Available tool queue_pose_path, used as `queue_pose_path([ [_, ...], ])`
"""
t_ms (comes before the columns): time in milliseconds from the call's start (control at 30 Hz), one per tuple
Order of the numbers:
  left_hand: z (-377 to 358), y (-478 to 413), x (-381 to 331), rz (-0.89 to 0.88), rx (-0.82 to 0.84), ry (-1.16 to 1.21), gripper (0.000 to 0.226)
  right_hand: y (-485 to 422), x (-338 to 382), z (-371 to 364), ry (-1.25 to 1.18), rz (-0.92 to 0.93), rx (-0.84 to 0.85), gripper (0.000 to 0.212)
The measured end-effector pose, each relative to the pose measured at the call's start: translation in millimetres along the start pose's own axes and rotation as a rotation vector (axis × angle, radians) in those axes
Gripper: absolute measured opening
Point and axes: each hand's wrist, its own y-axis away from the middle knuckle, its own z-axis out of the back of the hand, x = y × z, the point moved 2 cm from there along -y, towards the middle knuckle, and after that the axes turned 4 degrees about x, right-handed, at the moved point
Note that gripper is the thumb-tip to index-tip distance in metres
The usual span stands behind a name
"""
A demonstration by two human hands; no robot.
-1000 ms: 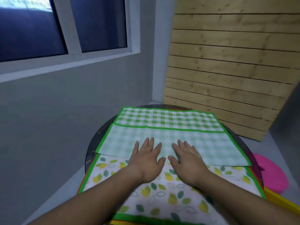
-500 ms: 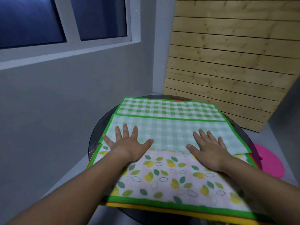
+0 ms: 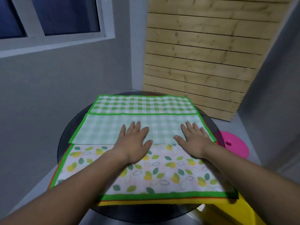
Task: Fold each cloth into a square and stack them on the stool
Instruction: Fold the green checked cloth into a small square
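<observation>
A green checked cloth [image 3: 103, 129] lies on the round dark glass table [image 3: 65, 142], its near part folded over so the pale underside faces up and a brighter checked strip [image 3: 142, 104] shows behind. Under it lies a leaf-print cloth with a green border [image 3: 162, 174], on top of further cloths with yellow and orange edges [image 3: 146, 203]. My left hand [image 3: 134, 142] rests flat, fingers spread, on the fold's near edge at the middle. Flat on the same fold's right end is my right hand [image 3: 193, 140]. The pink stool [image 3: 233, 146] stands on the floor to the right.
A slatted wooden panel [image 3: 203, 59] leans against the wall behind the table. A grey wall with a window [image 3: 53, 15] is on the left. Something yellow [image 3: 227, 213] stands below the table's near right edge.
Both hands were together at the middle, then spread apart along the fold; since then my left hand has slid back to the middle and my right stays at the right end.
</observation>
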Motion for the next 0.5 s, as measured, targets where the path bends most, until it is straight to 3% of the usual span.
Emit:
queue_pose_path([
  [300,-13,-12,-10,0.073,0.141,-0.017,0.066,0,-8,-2,-0.097,-0.002,-0.018,0.082],
  [367,-12,-13,-10,0.076,0.138,0.029,0.067,1,-4,1,-0.129,0.002,-0.088,0.080],
  [433,-5,-12,-9,0.076,0.085,0.184,0.064,5,6,11,-0.223,0.113,-0.246,0.063],
  [500,6,-11,-2,0.064,-0.005,0.372,0.044,11,21,21,-0.391,0.286,-0.293,0.037],
])
